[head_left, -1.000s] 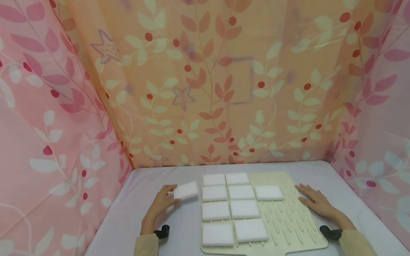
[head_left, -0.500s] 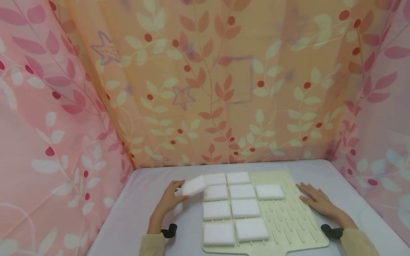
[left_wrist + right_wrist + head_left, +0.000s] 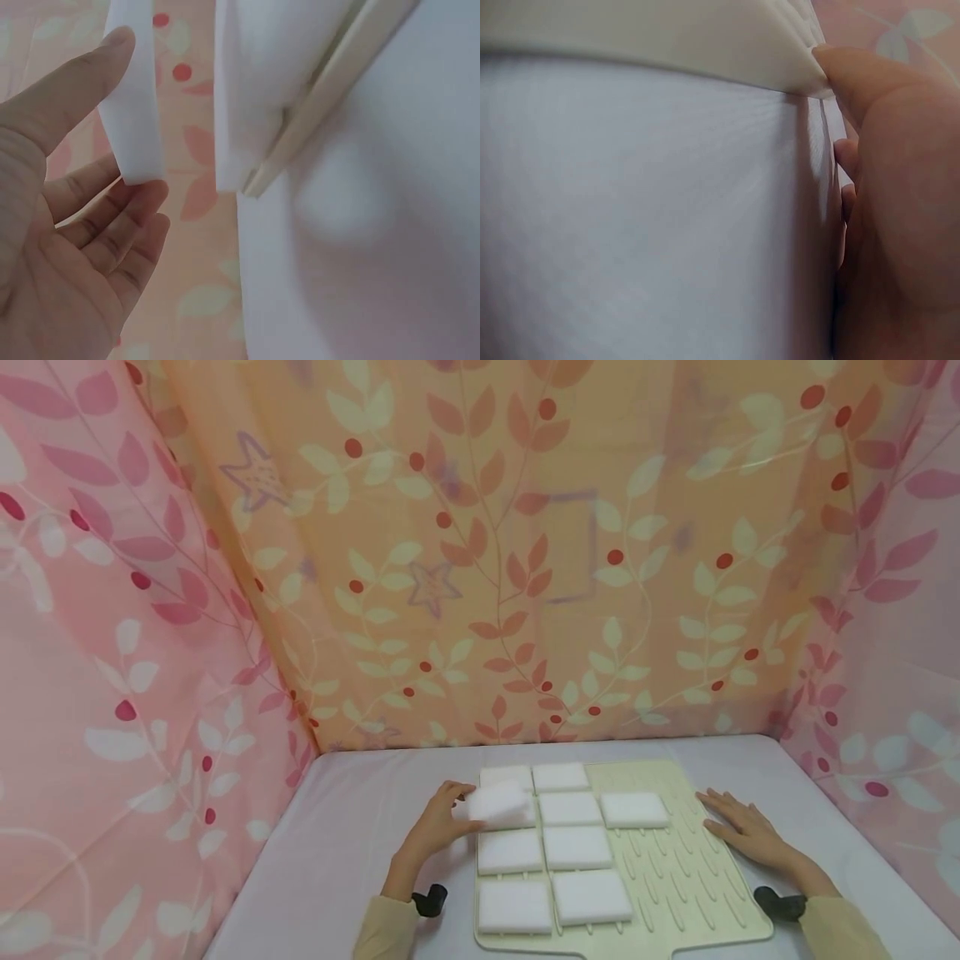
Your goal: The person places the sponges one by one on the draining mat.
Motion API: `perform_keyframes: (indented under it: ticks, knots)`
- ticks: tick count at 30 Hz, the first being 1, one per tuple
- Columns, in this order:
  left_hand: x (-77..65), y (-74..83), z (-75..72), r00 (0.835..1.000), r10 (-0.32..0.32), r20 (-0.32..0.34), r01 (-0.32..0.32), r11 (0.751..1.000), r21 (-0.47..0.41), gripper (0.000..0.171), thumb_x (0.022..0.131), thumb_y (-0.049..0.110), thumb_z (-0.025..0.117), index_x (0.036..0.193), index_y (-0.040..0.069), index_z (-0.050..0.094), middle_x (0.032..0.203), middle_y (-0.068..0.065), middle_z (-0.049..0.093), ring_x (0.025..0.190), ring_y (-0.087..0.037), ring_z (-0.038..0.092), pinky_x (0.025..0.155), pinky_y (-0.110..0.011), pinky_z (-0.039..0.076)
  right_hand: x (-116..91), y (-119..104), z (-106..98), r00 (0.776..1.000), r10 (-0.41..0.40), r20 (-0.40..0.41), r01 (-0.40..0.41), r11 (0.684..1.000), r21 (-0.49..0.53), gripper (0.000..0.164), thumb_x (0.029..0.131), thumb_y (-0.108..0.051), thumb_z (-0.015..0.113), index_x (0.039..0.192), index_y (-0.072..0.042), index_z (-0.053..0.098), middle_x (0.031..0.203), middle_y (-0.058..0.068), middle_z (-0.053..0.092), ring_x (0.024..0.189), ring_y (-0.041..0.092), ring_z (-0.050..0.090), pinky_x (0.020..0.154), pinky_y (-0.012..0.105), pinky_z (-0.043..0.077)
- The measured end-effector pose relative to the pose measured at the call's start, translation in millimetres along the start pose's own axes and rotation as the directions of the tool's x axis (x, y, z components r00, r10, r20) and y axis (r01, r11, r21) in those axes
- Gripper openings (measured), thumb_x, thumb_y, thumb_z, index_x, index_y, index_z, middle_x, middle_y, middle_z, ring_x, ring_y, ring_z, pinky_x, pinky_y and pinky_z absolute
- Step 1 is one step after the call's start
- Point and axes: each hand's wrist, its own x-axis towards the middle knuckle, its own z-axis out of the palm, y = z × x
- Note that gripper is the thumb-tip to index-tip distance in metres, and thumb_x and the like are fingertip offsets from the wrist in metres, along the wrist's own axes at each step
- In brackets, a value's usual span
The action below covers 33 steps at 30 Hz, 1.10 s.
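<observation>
My left hand (image 3: 435, 825) pinches a white sponge block (image 3: 497, 802) between thumb and fingers. It is held above the left column of a pale green ridged mat (image 3: 701, 893), partly covering a sponge there. In the left wrist view the held sponge (image 3: 136, 142) is apart from the mat's edge (image 3: 330, 97). Several more white sponges lie flat on the mat, in two columns on its left, with a single sponge (image 3: 634, 810) starting a third. My right hand (image 3: 750, 835) lies at the mat's right edge, its thumb (image 3: 862, 79) touching the rim in the right wrist view.
A white-covered table (image 3: 337, 827) carries the mat. Patterned cloth hangs behind, the orange curtain (image 3: 480, 568) at the back and pink cloth (image 3: 150, 760) on both sides. Bare ridges show on the mat's right part. Each wrist wears a black device (image 3: 431, 900).
My left hand has carried the sponge rightward, from beside the mat to over its left column. The right hand has stayed at the mat's right edge.
</observation>
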Motion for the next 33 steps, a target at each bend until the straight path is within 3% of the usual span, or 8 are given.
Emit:
perform_keyframes:
  ticks: [9,22,33]
  knots:
    - [9.9,20.0,28.1,0.997,0.044,0.064,-0.047,0.998,0.039,0.065,0.073,0.043,0.076,0.123,0.007,0.054,0.111,-0.001,0.048,0.104,-0.020,0.052,0.084,-0.034,0.046,-1.1,1.6,1.5,1.000,-0.001,-0.003,0.001,1.000,0.002,0.056,0.093,-0.031,0.053,0.140,-0.005,0.037,0.143,0.033,0.027,0.130,0.057,0.014,0.102,0.066,-0.008]
    - [22.6,50.7,50.0,0.985,0.101,0.140,-0.118,0.986,0.114,0.066,0.076,0.047,0.072,0.128,0.010,0.052,0.113,0.003,0.047,0.100,-0.011,0.050,0.081,-0.026,0.047,0.4,5.5,2.5,1.000,-0.001,-0.002,0.001,1.000,-0.012,0.058,0.094,-0.033,0.052,0.142,-0.007,0.035,0.144,0.031,0.026,0.131,0.055,0.013,0.103,0.066,-0.009]
    - [32.4,77.7,63.2,0.973,0.133,0.189,-0.163,0.975,0.150,0.066,0.074,0.048,0.073,0.126,0.012,0.053,0.111,0.002,0.049,0.101,-0.011,0.052,0.085,-0.024,0.046,0.6,6.3,2.8,1.000,0.005,-0.003,-0.005,1.000,-0.019,0.058,0.093,-0.034,0.052,0.142,-0.007,0.035,0.144,0.031,0.026,0.131,0.055,0.013,0.102,0.066,-0.008]
